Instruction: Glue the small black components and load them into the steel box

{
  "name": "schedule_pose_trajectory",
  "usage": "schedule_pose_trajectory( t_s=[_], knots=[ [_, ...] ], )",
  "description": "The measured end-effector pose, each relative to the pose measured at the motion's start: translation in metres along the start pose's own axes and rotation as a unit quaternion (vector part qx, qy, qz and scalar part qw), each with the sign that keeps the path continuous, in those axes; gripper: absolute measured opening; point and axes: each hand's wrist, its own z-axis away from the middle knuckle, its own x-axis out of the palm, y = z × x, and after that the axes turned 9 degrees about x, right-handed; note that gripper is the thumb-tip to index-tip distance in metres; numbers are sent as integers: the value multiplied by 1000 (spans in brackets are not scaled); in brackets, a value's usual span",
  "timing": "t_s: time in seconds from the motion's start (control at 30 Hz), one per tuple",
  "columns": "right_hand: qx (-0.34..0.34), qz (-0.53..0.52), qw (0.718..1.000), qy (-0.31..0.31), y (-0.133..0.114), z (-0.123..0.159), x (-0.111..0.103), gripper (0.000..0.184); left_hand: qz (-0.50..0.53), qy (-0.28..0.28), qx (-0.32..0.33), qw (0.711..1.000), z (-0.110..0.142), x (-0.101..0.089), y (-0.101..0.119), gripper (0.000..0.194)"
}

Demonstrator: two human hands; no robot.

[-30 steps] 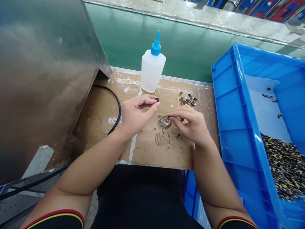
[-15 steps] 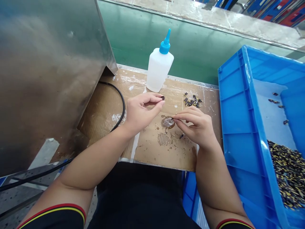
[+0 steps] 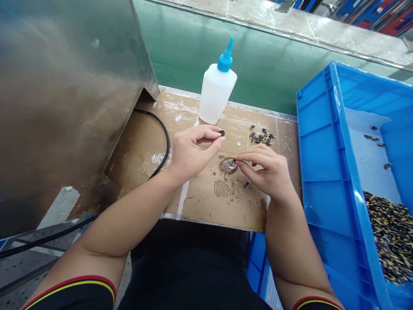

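While the left hand pinches a small dark piece between thumb and fingertips, the right hand, thumb and forefinger nearly closed, grips a tiny dark part at the small clear cup. Those two, held apart, look unfinished; black-and-yellow parts lie piled on the cardboard and heaped in the blue crate, which of them finished I cannot tell

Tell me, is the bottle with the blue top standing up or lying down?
Standing up: the squeeze bottle rests on its base on the cardboard, its blue nozzle cap pointing upward.
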Motion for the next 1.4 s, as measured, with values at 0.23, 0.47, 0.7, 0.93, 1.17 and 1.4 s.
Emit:
schedule_pose_trajectory(
  t_s=[0.23, 0.47, 0.7, 0.93, 1.17, 1.4],
  knots=[
    [-2, 4, 1000, -3, 2, 1, 0, 15, 9, 1, 11, 1000, 1, 0, -2, 4],
    [4, 9, 1000, 24, 0, 0, 0, 16, 20, -4, 2, 1000, 0, -1, 2, 5],
    [41, -40, 992, 115, -8, 2, 2, 8, 231, -21, -181, 956, -6, -1, 6, 16],
    [35, -161, 965, 203, -13, 1, 4, 7, 379, -58, -274, 882, -9, -3, 13, 32],
    [131, -128, 978, 104, -14, 3, -3, 7, 364, -74, -287, 883, -6, -4, 13, 40],
    [151, -326, 929, 89, -24, 3, 3, 14, 374, -90, -329, 863, -1, 4, 11, 35]
  ],
)
